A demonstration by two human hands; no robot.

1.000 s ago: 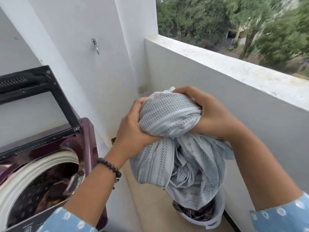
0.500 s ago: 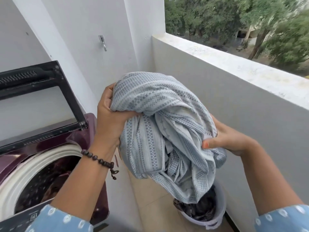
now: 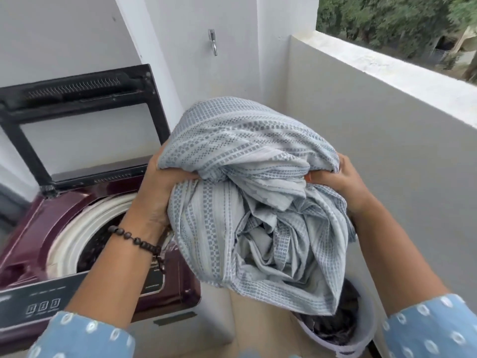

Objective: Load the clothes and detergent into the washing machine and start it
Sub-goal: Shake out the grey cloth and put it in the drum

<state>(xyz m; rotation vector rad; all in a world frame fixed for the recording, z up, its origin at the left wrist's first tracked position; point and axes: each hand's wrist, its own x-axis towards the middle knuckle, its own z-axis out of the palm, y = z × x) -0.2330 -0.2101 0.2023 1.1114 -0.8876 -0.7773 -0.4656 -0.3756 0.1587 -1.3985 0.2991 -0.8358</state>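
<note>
A bundled pale blue patterned cloth [image 3: 247, 197] hangs in the air between my hands. My left hand [image 3: 157, 187] grips its left side and my right hand [image 3: 335, 179] grips its right side. The maroon top-load washing machine [image 3: 41, 223] stands at the lower left, its black-framed lid [image 3: 77, 99] raised and its white-rimmed drum [image 3: 77, 236] open, dark inside. The cloth is to the right of the drum, above the floor. No detergent is in view.
A white laundry bucket [image 3: 366, 334] with dark clothes sits on the floor below the cloth, against the balcony parapet [image 3: 387, 140] on the right. A metal tap [image 3: 212, 41] sticks out of the back wall. The machine's control panel [image 3: 44, 303] faces me.
Both hands have carried the cloth left toward the machine. My right hand moved up from under the bundle to grip its right side. The view swung left, showing more of the machine.
</note>
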